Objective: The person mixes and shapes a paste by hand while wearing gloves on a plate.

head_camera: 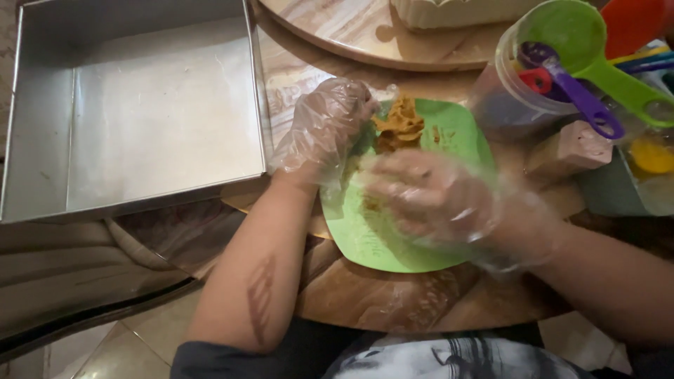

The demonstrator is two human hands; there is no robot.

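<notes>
Left hand, gloved, pinches brown dough on green plate; blurred right hand's grip unclear

Both hands wear thin clear plastic gloves, and the bare forearms reach forward from the lower edge of the view. The left hand is curled, its fingers bent inward. The right hand, blurred, lies palm down, angled toward the left one.

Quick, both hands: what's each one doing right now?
Left hand: gloved, fingers curled on the brown dough lump over the green plate.
Right hand: gloved, motion-blurred above the plate; grip cannot be told.
</notes>
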